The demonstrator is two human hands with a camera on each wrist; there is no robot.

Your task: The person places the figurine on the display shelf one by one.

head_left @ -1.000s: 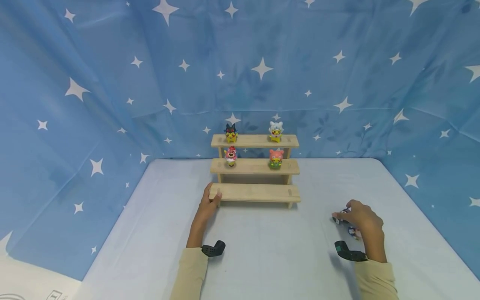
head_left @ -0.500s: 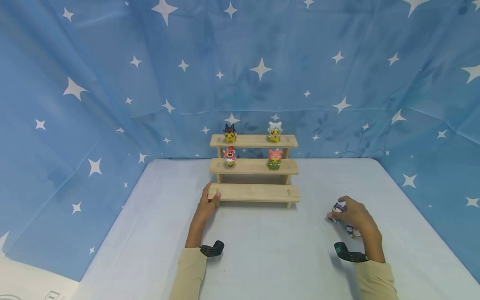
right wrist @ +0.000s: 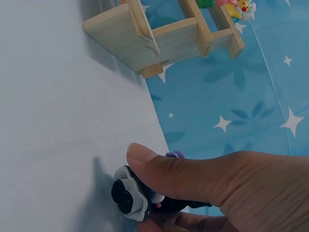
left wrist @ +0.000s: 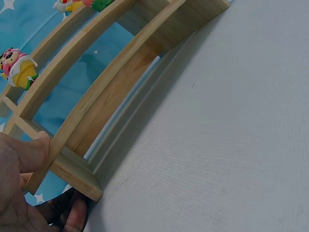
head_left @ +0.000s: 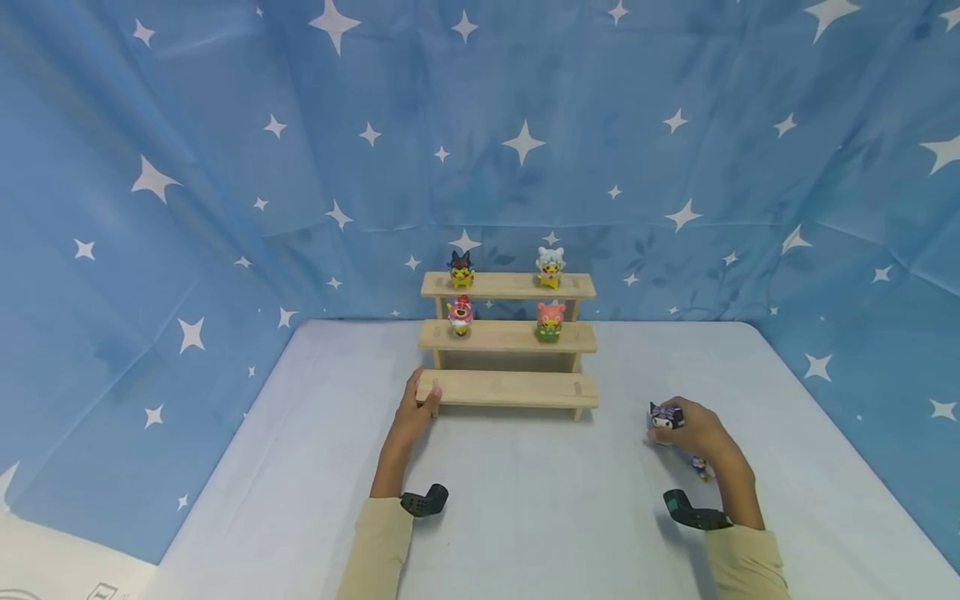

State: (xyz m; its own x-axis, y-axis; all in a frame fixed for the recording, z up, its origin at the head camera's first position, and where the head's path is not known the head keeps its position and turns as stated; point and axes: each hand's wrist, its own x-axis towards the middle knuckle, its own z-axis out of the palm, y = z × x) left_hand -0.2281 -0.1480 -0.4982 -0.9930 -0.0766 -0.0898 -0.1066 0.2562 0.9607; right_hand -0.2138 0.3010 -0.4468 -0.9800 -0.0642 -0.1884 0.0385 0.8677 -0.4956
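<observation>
My left hand [head_left: 409, 418] grips the left end of a three-tier wooden display stand [head_left: 506, 387]. In the left wrist view its thumb lies on the lowest board's end and its other fingers are partly hidden beside the leg. To the right of the stand, my right hand [head_left: 699, 429] pinches a small figurine [head_left: 664, 418] with a black hood, white face and purple on top. The right wrist view has the figurine's black and white base [right wrist: 131, 195] facing the camera, thumb on its near side. Another small figurine [head_left: 702, 468], blue and purple, lies by the right wrist, partly covered.
A dark-eared yellow figurine [head_left: 461, 271] and a white-hooded one [head_left: 550, 267] stand on the top tier. The middle tier bears a pink figurine [head_left: 460, 316] and a coral-hooded one [head_left: 550, 322]. Behind the white table [head_left: 540, 517] hangs a blue star-patterned cloth [head_left: 600, 100].
My right hand has shifted left with the hooded figurine, which has turned more upright with its face showing. The left hand keeps its place on the stand.
</observation>
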